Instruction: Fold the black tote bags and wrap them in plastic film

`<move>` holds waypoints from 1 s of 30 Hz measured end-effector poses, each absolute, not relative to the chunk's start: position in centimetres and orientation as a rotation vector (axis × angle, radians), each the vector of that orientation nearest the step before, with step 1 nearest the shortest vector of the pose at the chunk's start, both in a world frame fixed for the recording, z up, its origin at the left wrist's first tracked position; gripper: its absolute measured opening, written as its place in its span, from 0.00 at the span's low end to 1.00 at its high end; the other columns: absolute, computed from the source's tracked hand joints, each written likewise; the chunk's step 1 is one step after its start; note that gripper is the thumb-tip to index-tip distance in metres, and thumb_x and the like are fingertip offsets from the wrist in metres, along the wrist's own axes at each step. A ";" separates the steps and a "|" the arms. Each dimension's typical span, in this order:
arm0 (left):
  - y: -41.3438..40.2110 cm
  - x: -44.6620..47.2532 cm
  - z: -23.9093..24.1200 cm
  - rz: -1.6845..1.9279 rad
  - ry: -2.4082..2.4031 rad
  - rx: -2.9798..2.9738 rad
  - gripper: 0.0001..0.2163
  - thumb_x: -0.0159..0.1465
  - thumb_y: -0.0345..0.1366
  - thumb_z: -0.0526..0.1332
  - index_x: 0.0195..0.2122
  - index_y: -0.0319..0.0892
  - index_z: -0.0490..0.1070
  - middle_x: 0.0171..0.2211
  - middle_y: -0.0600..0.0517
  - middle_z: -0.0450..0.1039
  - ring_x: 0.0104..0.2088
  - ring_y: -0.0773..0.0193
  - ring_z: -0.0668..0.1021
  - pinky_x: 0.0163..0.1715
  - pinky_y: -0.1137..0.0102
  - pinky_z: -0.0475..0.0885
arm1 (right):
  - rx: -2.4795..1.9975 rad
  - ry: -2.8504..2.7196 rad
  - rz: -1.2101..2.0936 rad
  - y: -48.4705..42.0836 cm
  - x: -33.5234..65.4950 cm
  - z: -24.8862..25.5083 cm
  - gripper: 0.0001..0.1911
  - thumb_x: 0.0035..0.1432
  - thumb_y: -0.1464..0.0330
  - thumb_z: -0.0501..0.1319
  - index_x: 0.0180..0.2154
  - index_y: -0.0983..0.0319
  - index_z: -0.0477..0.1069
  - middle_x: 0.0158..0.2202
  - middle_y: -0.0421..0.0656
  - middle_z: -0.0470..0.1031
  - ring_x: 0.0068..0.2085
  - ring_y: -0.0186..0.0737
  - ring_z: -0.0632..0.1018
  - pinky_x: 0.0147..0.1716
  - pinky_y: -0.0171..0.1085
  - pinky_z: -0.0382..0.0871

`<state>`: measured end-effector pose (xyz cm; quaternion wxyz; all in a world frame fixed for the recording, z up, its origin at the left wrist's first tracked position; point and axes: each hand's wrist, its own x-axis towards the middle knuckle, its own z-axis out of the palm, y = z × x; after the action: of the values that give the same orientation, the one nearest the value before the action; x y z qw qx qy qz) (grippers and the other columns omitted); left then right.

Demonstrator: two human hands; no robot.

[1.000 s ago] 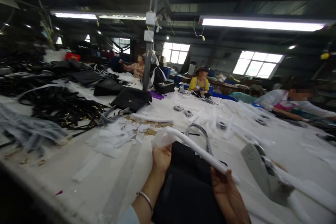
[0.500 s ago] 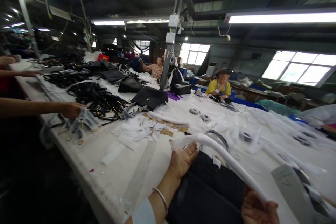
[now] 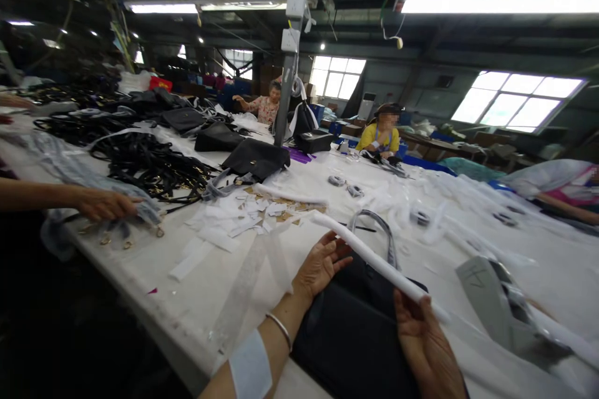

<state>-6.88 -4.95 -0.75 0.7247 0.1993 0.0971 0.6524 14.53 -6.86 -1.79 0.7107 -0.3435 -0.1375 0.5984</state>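
Note:
A black handbag [image 3: 350,330] lies on the white table in front of me, partly under my hands. Its arched handle [image 3: 392,240] appears wrapped in clear film. Above the bag slants a long white roll of soft sheet [image 3: 374,257]. My right hand [image 3: 423,340] grips this roll near its lower end, with thumb and fingers around it. My left hand [image 3: 322,265] is by the upper part of the roll, palm turned up and fingers spread. Those fingertips are close under the roll; whether they touch it I cannot tell.
A grey tape dispenser [image 3: 489,299] stands at right. Paper scraps [image 3: 234,218] lie left of centre, before black bags [image 3: 255,159] and a heap of black straps [image 3: 150,162]. A co-worker's hand [image 3: 105,202] reaches in from the left. Other people sit across the table.
The white roll has straightened from an arched shape. My right hand has moved up and left along with it. At left, the co-worker's hand has lowered plastic-wrapped straps to the table.

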 end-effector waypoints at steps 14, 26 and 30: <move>-3.2 -7.9 -1.5 1.718 0.389 0.110 0.14 0.60 0.42 0.65 0.46 0.43 0.72 0.42 0.48 0.76 0.42 0.62 0.77 0.40 0.69 0.71 | -0.851 -0.423 1.312 -8.0 12.9 -1.0 0.17 0.43 0.66 0.74 0.33 0.63 0.71 0.37 0.41 0.79 0.48 0.47 0.78 0.53 0.52 0.71; -2.3 -9.3 -1.4 1.882 0.538 0.034 0.09 0.65 0.40 0.59 0.39 0.39 0.71 0.37 0.46 0.78 0.40 0.61 0.80 0.43 0.67 0.73 | -0.883 -0.360 1.261 -7.3 13.2 -1.5 0.17 0.44 0.69 0.72 0.36 0.62 0.68 0.36 0.39 0.78 0.45 0.45 0.79 0.50 0.51 0.74; -2.7 -12.8 -1.2 1.896 0.647 0.091 0.11 0.68 0.36 0.54 0.34 0.36 0.72 0.31 0.46 0.78 0.33 0.65 0.80 0.37 0.71 0.74 | -0.923 -0.350 1.280 -6.9 13.4 -1.7 0.16 0.44 0.71 0.72 0.35 0.63 0.70 0.34 0.39 0.78 0.39 0.41 0.80 0.47 0.49 0.75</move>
<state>-12.76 -2.70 -1.21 0.5379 0.0382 0.2719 0.7970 13.37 -6.94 -1.71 0.6906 -0.4130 -0.1566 0.5727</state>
